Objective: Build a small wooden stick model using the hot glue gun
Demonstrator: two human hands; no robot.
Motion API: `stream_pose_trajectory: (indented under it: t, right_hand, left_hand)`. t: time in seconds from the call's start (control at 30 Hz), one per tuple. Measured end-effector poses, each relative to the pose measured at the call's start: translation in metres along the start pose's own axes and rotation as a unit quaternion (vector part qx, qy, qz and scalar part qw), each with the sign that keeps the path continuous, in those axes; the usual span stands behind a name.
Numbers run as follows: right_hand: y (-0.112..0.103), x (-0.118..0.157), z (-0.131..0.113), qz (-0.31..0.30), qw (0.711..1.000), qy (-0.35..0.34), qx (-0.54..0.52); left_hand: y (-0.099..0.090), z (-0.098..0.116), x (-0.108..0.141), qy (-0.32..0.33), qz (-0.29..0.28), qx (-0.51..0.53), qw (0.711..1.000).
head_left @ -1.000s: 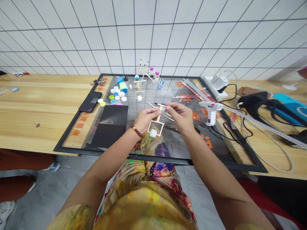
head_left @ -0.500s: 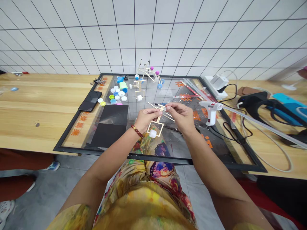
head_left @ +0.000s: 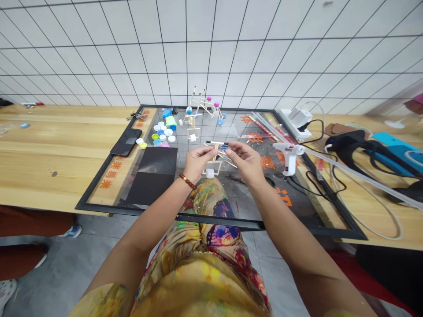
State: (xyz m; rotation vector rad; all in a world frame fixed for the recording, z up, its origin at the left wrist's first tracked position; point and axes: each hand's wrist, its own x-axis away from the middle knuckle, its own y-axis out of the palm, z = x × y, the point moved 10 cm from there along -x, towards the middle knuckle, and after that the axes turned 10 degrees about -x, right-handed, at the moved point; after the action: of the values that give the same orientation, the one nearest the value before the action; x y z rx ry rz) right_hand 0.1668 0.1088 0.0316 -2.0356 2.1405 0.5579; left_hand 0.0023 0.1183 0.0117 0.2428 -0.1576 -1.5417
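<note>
A small frame of thin wooden sticks (head_left: 216, 149) is held between my two hands above the glass-topped board. Its lower part is a square loop with a white bottle cap (head_left: 209, 173) in it, and a dark tip shows at the left end of its top crossbar. My left hand (head_left: 199, 162) pinches the frame's upright between thumb and fingers. From the other side, my right hand (head_left: 245, 162) is closed at the crossbar's right end, its fingertips partly hiding that end. Loose sticks (head_left: 229, 163) lie beneath, partly covered by the hands.
Farther back stand a similar stick frame (head_left: 193, 127) and a larger stick model (head_left: 203, 103) with pink pieces. Several bottle caps (head_left: 164, 132), a phone (head_left: 126, 142) and black sheets (head_left: 155, 171) are left. A glue gun (head_left: 289, 156), cables and a power strip (head_left: 294, 123) sit right.
The stick frame has tilted, so its square loop and white cap now sit higher and look foreshortened. The dark tip at the crossbar's left has come into view. Both hands keep their grip.
</note>
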Motion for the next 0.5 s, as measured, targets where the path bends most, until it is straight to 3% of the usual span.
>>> stream_pose_trajectory:
  t: [0.27,0.5]
  right_hand:
    - [0.0,0.006,-0.025,0.007,0.998,-0.067,0.022]
    - [-0.004,0.007,-0.031,0.028,0.995,-0.077,0.059]
  left_hand:
    - [0.014,-0.002,0.005,-0.004,-0.06,0.0,0.998]
    - [0.018,-0.004,0.007,-0.014,-0.076,-0.004,0.997]
